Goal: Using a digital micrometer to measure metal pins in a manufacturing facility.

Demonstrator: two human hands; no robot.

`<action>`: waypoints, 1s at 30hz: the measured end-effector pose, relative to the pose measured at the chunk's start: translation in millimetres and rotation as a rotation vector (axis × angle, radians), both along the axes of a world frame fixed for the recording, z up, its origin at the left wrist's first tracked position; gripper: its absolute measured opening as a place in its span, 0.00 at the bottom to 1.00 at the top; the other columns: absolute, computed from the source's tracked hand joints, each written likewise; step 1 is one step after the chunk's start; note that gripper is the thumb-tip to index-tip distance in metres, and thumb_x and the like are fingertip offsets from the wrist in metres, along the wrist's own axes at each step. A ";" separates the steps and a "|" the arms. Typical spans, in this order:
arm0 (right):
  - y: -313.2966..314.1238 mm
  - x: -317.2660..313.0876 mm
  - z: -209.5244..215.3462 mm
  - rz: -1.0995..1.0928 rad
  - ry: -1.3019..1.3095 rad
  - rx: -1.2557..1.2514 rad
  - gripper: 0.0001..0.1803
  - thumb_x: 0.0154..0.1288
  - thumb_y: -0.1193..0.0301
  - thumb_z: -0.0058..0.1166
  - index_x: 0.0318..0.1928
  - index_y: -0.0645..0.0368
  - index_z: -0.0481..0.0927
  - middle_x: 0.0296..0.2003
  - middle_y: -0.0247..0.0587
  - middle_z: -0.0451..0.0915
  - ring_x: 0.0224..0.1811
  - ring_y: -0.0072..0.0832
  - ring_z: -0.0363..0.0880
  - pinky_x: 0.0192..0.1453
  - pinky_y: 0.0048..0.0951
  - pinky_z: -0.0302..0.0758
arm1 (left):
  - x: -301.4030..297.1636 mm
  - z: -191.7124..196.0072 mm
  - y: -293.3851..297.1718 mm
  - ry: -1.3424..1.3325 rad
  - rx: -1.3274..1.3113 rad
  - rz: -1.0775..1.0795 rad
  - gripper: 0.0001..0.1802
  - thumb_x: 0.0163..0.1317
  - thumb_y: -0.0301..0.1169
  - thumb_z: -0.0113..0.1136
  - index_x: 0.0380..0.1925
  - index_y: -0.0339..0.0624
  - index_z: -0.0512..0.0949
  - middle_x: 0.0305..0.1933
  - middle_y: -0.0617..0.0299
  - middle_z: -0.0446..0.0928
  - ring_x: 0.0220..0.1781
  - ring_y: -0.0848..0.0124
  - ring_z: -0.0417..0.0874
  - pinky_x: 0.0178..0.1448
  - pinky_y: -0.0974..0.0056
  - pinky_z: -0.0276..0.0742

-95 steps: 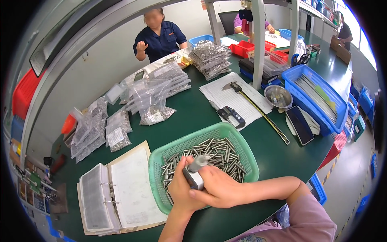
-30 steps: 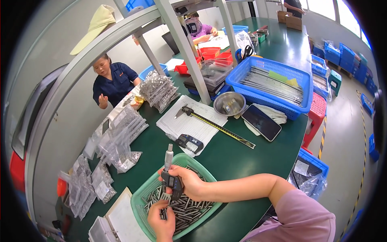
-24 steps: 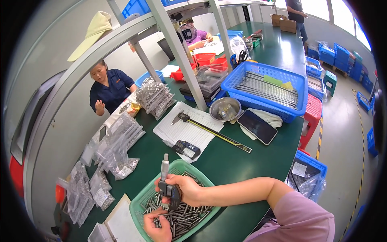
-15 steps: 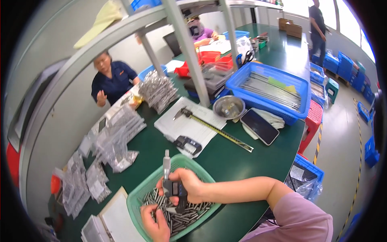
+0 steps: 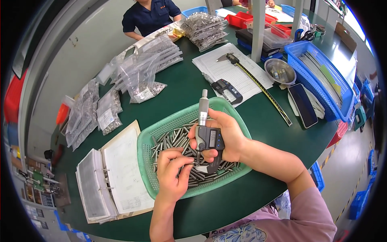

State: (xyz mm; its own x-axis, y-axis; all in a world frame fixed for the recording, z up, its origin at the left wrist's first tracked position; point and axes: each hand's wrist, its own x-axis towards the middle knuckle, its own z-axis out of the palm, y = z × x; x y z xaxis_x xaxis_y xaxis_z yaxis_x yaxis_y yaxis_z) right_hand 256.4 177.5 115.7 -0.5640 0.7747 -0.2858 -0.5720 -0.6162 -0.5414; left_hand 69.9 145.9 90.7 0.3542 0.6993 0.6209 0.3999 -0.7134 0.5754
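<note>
My right hand [image 5: 227, 135] is closed round a digital micrometer [image 5: 209, 139], its silver thimble pointing up and its small display facing me. Beside the micrometer's measuring gap, my left hand [image 5: 173, 171] has its thumb and fingers pinched together. Whatever is between those fingertips is too small and hidden to make out. Both hands are over a green plastic basket [image 5: 147, 177] of loose metal pins [image 5: 173, 141]. The pins are short, grey and lie in all directions.
Left of the basket lies an open ring binder [image 5: 121, 173]. Bagged metal parts [image 5: 109, 111] line the far left. Beyond the basket are a second micrometer [image 5: 227, 90], a caliper [image 5: 258, 82] on paper, a steel bowl [image 5: 280, 70], a phone [image 5: 302, 105] and a blue basket [image 5: 318, 84]. A person [image 5: 149, 18] sits opposite.
The view has swung down and to the left, so the basket and binder show more fully. My right hand still holds the micrometer, and my left fingers stay pinched beside it.
</note>
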 end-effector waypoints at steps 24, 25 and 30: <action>0.3 -0.4 -0.4 0.039 -0.094 0.051 0.33 0.60 0.41 0.35 0.31 0.62 0.75 0.24 0.41 0.76 0.10 0.24 0.64 0.14 0.23 0.63 | 4.1 1.2 -0.3 0.000 0.041 -0.096 0.07 0.48 0.23 0.62 0.29 0.41 0.75 0.31 0.59 0.70 0.38 0.60 0.76 0.40 0.62 0.71; 0.2 -0.5 -0.3 0.036 -0.094 0.050 0.33 0.60 0.41 0.35 0.31 0.62 0.75 0.24 0.41 0.76 0.10 0.24 0.64 0.14 0.23 0.63 | 4.4 1.4 -0.2 0.004 0.045 -0.099 0.08 0.47 0.23 0.62 0.29 0.41 0.75 0.31 0.59 0.70 0.38 0.61 0.76 0.40 0.62 0.71; -0.8 1.5 1.7 0.054 -0.039 0.019 0.36 0.59 0.39 0.31 0.31 0.63 0.74 0.23 0.42 0.76 0.11 0.25 0.64 0.14 0.23 0.63 | 3.2 1.6 -1.0 0.015 0.048 -0.100 0.08 0.47 0.22 0.62 0.29 0.41 0.75 0.30 0.59 0.70 0.37 0.61 0.76 0.39 0.62 0.71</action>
State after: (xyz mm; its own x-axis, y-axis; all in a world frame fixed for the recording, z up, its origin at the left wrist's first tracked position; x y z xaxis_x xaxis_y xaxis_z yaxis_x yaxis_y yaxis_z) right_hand 257.9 176.7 117.4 -0.5941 0.7489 -0.2935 -0.5164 -0.6349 -0.5747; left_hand 73.1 144.9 92.3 0.4303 0.6297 0.6468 0.3340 -0.7767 0.5341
